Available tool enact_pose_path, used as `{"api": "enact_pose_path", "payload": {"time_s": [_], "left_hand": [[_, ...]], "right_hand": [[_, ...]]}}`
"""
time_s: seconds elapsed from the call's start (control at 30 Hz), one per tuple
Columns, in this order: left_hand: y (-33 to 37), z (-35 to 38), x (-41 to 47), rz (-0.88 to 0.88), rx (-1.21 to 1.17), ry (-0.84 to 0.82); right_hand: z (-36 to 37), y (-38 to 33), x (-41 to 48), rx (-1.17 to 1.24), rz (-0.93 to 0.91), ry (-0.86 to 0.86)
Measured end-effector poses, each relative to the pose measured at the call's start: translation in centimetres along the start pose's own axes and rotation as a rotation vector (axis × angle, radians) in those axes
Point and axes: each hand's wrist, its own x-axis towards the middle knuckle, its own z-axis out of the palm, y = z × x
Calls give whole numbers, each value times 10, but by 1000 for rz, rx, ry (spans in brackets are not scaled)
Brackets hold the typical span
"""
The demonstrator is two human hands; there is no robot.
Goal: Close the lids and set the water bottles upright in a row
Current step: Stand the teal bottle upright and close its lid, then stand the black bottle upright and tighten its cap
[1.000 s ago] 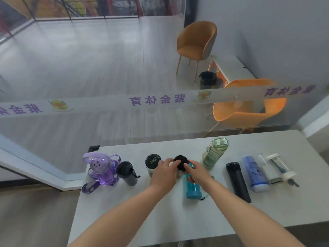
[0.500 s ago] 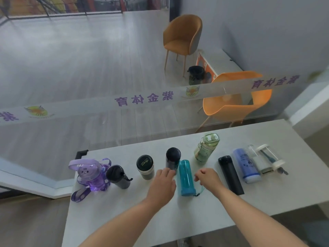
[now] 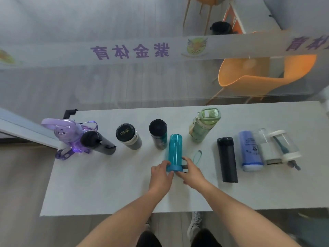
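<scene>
A teal bottle (image 3: pixel 175 148) lies on the white table (image 3: pixel 110 184), with its blue lid (image 3: pixel 174 168) pointing toward me. My left hand (image 3: pixel 161 173) grips the lid from the left. My right hand (image 3: pixel 191 172) holds the same end from the right. Behind it stand a purple bunny bottle (image 3: pixel 70 135), a dark grey bottle (image 3: pixel 97 142), a grey bottle with a black lid (image 3: pixel 128 136), a dark teal bottle with a black lid (image 3: pixel 158 133) and a green bottle (image 3: pixel 204 125). To the right lie a black bottle (image 3: pixel 227 157), a blue bottle (image 3: pixel 250 150) and a clear bottle (image 3: pixel 277 147).
The teal bottle's loop strap (image 3: pixel 196 156) lies on the table right of my right hand. A glass partition (image 3: pixel 160 77) runs along the table's far edge, with an orange chair (image 3: pixel 263 73) behind it. My feet show below the near edge.
My hands left the black lid of the dark teal bottle, which now stands alone. They dropped toward me and closed on the lid end of the lying teal bottle.
</scene>
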Motion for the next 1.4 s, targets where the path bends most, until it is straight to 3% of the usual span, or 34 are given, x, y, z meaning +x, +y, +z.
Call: {"api": "enact_pose_path", "payload": {"time_s": [0.17,0.37,0.53,0.67,0.83,0.97,1.03,1.2,1.4], "left_hand": [[32,2,-30,6,-3,202],[61,-8,-46,192,148,363],[76,-16,-37,301,449,334],[85,-20,-28,318,689,293],[88,-17,-26,336,694,290],[97,2,-29,640,655,236],[107,17,-31,696,617,161],[136,54,-23,486,398,60],[177,97,23,46,84,-70]], "right_hand": [[-35,-12,-27,-19,3,-92],[-69,-32,-44,-4,-77,-136],[-72,-45,-43,116,-77,-86],[-83,-42,-44,78,-67,-14],[-111,-27,-56,-34,-66,49],[-140,0,-66,-75,-19,157],[-155,16,-71,-46,29,221],[-190,44,-72,-32,79,265],[-221,42,-20,-58,27,251]]}}
